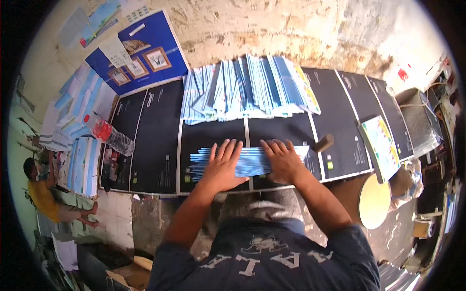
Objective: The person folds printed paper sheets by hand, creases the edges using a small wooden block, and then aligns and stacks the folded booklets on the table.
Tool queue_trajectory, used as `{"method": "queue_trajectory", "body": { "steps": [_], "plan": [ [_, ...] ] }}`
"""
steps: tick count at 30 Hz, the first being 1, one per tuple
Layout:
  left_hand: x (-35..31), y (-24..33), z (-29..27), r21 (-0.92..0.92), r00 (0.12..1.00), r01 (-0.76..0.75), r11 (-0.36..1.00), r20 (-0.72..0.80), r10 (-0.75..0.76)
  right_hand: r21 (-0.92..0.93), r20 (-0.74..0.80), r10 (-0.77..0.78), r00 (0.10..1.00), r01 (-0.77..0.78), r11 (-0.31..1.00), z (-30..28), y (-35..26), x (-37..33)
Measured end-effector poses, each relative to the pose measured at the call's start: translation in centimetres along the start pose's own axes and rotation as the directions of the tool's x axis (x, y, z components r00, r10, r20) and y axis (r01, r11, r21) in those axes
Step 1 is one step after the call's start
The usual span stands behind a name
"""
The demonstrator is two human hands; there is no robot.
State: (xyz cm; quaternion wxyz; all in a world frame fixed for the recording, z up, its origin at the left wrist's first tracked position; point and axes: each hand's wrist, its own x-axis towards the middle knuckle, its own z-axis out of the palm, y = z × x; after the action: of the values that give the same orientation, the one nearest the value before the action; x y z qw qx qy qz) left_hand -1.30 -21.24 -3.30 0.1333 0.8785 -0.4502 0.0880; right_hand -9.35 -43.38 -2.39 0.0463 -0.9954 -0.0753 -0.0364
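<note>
A fanned row of thin blue folded paper booklets [252, 161] lies near the front edge of the black-topped table [155, 140]. My left hand [224, 165] rests flat across its left part, fingers stretched out and pointing away from me. On the right end lies my right hand [284, 161], also with fingers extended; its thumb side is partly hidden. Beyond both hands, a larger heap of similar blue-and-white booklets [247, 89] leans in overlapping rows against the wall side. A short brown block [324, 142] stands just right of my right hand.
A clear plastic bottle [119, 140] with a red label lies at the left, beside stacked printed paper [85, 160]. Colourful printed sheets [380, 145] overhang the table's right front edge, above a round drum [374, 201]. A person in yellow [43, 199] sits at far left.
</note>
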Motion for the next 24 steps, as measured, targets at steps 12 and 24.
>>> {"method": "queue_trajectory", "body": {
  "steps": [12,24],
  "plan": [
    [0.0,0.3,0.8,-0.035,1.000,-0.023,0.999,0.018,0.024,0.103,0.099,-0.037,0.994,0.026,0.994,0.6,0.6,0.0],
    [-2.6,-4.7,-1.8,-0.294,0.988,0.092,0.951,0.145,-0.050,0.313,-0.131,-0.021,0.991,0.061,0.948,2.3,0.9,-0.5]
  ]
}}
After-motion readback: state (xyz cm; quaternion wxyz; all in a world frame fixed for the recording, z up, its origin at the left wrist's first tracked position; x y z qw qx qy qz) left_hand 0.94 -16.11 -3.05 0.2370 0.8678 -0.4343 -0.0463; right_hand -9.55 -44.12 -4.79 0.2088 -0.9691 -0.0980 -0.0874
